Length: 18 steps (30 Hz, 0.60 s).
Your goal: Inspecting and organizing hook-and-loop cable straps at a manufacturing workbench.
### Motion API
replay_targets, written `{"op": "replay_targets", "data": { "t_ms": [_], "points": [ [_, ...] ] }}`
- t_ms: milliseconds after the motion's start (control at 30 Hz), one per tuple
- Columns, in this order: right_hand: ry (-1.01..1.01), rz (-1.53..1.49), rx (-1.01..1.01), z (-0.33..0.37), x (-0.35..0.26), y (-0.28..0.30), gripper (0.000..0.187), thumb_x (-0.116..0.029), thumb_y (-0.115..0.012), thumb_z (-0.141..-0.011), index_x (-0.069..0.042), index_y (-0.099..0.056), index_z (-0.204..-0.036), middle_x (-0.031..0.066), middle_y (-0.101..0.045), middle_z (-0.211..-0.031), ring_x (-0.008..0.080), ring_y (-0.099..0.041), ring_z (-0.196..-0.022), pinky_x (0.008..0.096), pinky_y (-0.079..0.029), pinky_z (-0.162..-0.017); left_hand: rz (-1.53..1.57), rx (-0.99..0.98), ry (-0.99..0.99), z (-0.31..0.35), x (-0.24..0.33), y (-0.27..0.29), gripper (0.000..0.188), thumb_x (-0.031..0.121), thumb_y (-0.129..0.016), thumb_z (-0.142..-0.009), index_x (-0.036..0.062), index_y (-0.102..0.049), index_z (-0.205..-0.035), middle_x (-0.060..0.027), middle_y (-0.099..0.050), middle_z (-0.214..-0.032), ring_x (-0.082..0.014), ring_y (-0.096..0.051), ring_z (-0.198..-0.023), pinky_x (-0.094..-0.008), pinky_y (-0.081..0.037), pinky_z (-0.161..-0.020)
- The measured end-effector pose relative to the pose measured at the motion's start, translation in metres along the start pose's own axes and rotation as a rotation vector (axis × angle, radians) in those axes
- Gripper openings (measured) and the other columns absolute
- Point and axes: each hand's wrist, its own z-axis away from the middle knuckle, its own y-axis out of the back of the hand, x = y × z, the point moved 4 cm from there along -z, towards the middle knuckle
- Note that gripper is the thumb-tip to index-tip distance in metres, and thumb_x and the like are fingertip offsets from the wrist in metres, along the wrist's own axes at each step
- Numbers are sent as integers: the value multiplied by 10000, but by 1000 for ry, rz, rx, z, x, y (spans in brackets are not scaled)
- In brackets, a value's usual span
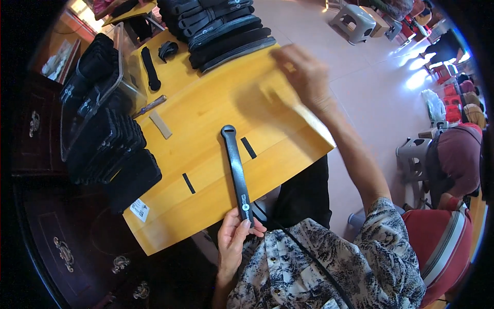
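Note:
My left hand (234,238) grips the lower end of a black strap (235,167) between thumb and fingers, close to the table's near edge. The strap lies lengthwise over the yellow wooden table (206,103); its rounded far end has a slot. White print marks the strap by my thumb. My right hand (307,77) is lifted over the table's far right corner, smeared by motion, so its fingers cannot be read. Two short black strips (248,148) lie flat, one on each side of the strap.
A stack of black straps (226,36) stands at the back edge. Leftward are a clear plastic bin (121,77) of black pieces, piled black straps (116,149), a screwdriver-like tool (150,106), a beige strip (160,125) and another strap (150,69). Stools (353,23) and people are beyond.

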Motion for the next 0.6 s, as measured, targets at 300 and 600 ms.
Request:
{"op": "replay_targets", "data": {
  "t_ms": [300, 600],
  "points": [
    [-9, 76, -325, 20, -64, -82, 50, -161, -573, -806, -132, -574, -847, 28, -542, -848, 201, -600, -829, 328, -521, -612, -1, 19, -23, 2, -2, 4, 319, 117, -494, -979, -53, -451, -1246, -132, -616, -927, -204, -639, -806, -320, -538, -718],
    [-51, 3, -376, 8, -68, -98, 117, -225, -577, -842, -109, -591, -841, 54, -547, -871, 219, -593, -850, 348, -529, -624, 5, 35, -14, 5, 2, 4, 336, 115, -492, -980, -54, -461, -1269, -133, -620, -927, -208, -641, -816, -317, -537, -721]
  ]
}}
